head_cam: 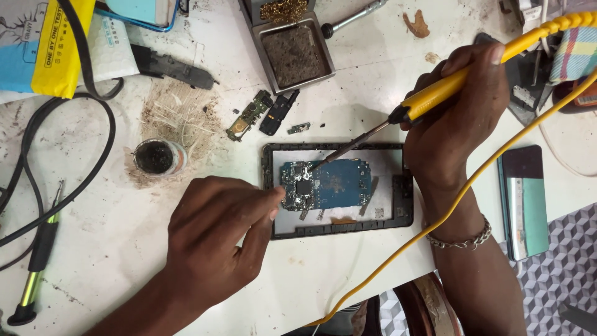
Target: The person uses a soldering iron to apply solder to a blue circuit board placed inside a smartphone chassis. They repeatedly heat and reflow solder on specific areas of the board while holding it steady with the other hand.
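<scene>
Pinched thin blue circuit board (333,183) by edge, left hand (214,239) fingers together; light, easily broken. Gripped yellow soldering iron (435,93), right hand (457,115) fingers wrapped round.

**One head camera, looking steeply down at the bench**

A single view serves here, worn on the person's head and aimed almost straight down over a white worktable (348,274). It sits close: both forearms enter from the bottom edge, the left hand (211,242) low and left of centre, the right hand (457,118) upper right. The centre of the picture falls on a black phone frame (339,230) lying flat, so the lens faces the middle of the table. The far side of the table runs along the top edge; the near edge shows at the lower right, with patterned floor (559,261) beyond it. There is no second view to share any part of the scene.
</scene>
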